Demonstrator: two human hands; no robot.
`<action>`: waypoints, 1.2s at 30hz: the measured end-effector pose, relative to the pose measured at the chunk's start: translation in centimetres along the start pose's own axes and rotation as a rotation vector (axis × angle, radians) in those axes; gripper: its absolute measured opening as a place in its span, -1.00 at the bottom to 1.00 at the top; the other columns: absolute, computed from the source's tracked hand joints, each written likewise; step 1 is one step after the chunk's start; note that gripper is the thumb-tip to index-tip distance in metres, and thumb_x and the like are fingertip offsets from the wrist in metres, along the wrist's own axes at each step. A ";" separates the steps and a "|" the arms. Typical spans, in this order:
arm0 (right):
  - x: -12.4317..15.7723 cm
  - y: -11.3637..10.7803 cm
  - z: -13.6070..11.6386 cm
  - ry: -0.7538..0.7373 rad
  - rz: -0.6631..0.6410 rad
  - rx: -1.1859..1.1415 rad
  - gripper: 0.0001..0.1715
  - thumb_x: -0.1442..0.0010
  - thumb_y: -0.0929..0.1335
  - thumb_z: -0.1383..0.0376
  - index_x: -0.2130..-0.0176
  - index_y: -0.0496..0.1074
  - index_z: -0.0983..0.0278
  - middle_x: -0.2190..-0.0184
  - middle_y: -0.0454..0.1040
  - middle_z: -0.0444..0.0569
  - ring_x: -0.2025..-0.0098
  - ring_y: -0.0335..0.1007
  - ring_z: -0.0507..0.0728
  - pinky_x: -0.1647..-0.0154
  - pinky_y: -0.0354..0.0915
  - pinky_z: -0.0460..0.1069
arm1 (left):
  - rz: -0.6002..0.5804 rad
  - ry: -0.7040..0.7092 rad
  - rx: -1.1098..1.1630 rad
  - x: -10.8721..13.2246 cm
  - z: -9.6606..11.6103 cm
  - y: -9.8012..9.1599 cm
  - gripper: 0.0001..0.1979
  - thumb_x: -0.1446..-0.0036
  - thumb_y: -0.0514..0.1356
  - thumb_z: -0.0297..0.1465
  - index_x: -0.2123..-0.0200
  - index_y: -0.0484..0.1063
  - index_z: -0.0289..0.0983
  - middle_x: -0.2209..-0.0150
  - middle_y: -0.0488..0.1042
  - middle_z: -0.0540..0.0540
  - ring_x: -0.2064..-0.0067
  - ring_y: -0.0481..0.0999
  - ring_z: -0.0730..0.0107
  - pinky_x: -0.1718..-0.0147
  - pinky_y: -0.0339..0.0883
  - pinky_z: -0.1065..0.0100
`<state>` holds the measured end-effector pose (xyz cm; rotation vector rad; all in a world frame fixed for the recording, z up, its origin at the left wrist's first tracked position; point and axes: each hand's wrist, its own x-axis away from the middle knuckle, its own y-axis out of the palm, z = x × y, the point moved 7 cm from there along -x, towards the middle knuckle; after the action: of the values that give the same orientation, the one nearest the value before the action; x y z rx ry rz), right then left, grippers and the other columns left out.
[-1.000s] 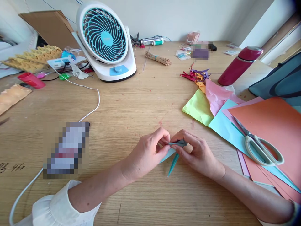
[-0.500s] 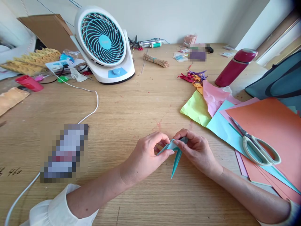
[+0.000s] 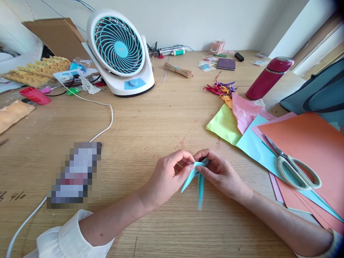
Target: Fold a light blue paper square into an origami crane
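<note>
A small folded piece of turquoise paper [image 3: 190, 178] is pinched between my two hands above the front middle of the table. My left hand [image 3: 172, 172] grips its upper left edge between thumb and fingers. From the right, my right hand [image 3: 221, 175] pinches the other side, its thumb on top. Two narrow pointed parts hang down from the paper, the right one blurred by motion. My fingers hide the paper's upper part.
Scissors [image 3: 297, 172] lie on coloured paper sheets [image 3: 303, 134] at right, before a red flask [image 3: 270, 79]. A fan [image 3: 120, 50] stands at the back left. At left a blurred-out phone [image 3: 76, 172] lies with a white cable [image 3: 111, 114]. Thin sticks [image 3: 178, 70] lie behind.
My left fingers have shifted up to the paper's top edge. The folded paper has turned, and its left point now hangs down in view below my left thumb.
</note>
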<state>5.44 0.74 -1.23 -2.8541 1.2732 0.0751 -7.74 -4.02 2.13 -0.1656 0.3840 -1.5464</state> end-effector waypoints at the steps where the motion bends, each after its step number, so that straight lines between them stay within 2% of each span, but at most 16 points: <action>1: -0.1 -0.1 0.1 0.012 -0.001 -0.028 -0.87 -0.31 0.38 0.23 0.13 0.40 0.19 0.28 0.39 -0.13 0.26 0.31 0.02 0.23 0.29 -0.08 | -0.018 -0.039 0.056 -0.1 -0.4 0.1 -0.94 -0.27 0.18 -0.46 0.21 0.45 -0.26 0.29 0.54 0.00 0.28 0.53 0.51 0.30 0.40 0.51; 6: -0.2 -0.5 0.5 0.057 0.017 -0.152 -0.85 -0.28 0.41 0.23 0.15 0.41 0.19 0.30 0.37 -0.14 0.30 0.27 0.00 0.29 0.26 -0.10 | -0.083 -0.181 0.260 -0.1 -1.5 0.6 -0.89 -0.28 0.18 -0.40 0.17 0.47 -0.28 0.27 0.56 -0.03 0.27 0.55 0.48 0.30 0.43 0.51; 11: -0.1 -0.3 0.7 0.074 -0.013 -0.217 -0.85 -0.29 0.41 0.21 0.13 0.42 0.17 0.30 0.37 -0.15 0.30 0.26 -0.01 0.28 0.25 -0.09 | -0.099 -0.201 0.286 -0.3 -1.5 0.6 -0.88 -0.24 0.19 -0.45 0.18 0.52 -0.27 0.27 0.58 -0.02 0.24 0.56 0.47 0.22 0.44 0.48; 14: 0.0 0.0 0.6 0.078 -0.040 -0.207 -0.84 -0.30 0.40 0.21 0.13 0.41 0.18 0.33 0.37 -0.14 0.34 0.27 0.00 0.30 0.26 -0.08 | -0.097 -0.216 0.311 -0.4 -1.3 0.6 -0.91 -0.21 0.21 -0.45 0.25 0.52 -0.29 0.32 0.57 -0.01 0.28 0.55 0.48 0.25 0.43 0.49; 18: 0.0 -0.2 0.2 0.056 0.009 -0.156 -0.84 -0.30 0.39 0.18 0.16 0.39 0.19 0.36 0.38 -0.14 0.36 0.28 0.01 0.33 0.27 -0.07 | -0.155 -0.234 0.360 -0.3 -1.2 0.9 -0.89 -0.24 0.17 -0.43 0.22 0.50 -0.29 0.30 0.55 -0.03 0.26 0.54 0.46 0.25 0.44 0.47; 21: 0.0 -0.4 0.2 0.052 0.039 -0.110 -0.83 -0.30 0.39 0.17 0.16 0.39 0.20 0.33 0.39 -0.12 0.34 0.28 0.02 0.32 0.26 -0.06 | -0.162 -0.218 0.321 -0.3 -1.5 1.0 -0.91 -0.19 0.19 -0.48 0.22 0.48 -0.27 0.27 0.54 -0.01 0.23 0.54 0.46 0.22 0.43 0.47; 26: 0.1 -0.2 0.0 0.008 0.036 -0.043 -0.86 -0.32 0.36 0.18 0.15 0.40 0.19 0.29 0.40 -0.10 0.29 0.29 0.04 0.29 0.27 -0.06 | -0.100 -0.229 0.184 0.0 -2.4 0.8 -0.93 -0.19 0.19 -0.47 0.26 0.47 -0.26 0.32 0.55 0.00 0.30 0.53 0.47 0.32 0.41 0.49; 32: 0.3 0.4 -0.3 -0.030 0.008 0.042 -0.86 -0.35 0.33 0.17 0.15 0.40 0.19 0.27 0.38 -0.07 0.25 0.31 0.07 0.25 0.30 -0.04 | -0.062 -0.138 0.038 0.2 -1.6 0.5 -0.94 -0.18 0.21 -0.45 0.33 0.49 -0.28 0.39 0.55 0.01 0.38 0.51 0.51 0.39 0.35 0.52; 36: 0.3 0.4 -0.4 -0.043 0.034 0.076 -0.84 -0.34 0.34 0.16 0.18 0.40 0.20 0.29 0.37 -0.07 0.25 0.32 0.07 0.26 0.31 -0.04 | -0.047 -0.124 0.015 0.3 -1.5 0.9 -0.94 -0.16 0.17 -0.51 0.32 0.45 -0.29 0.38 0.52 0.01 0.36 0.51 0.50 0.38 0.37 0.51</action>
<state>5.36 0.29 -0.85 -2.7526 1.2877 0.0869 -7.38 -4.13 0.36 -0.2589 0.2727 -1.5763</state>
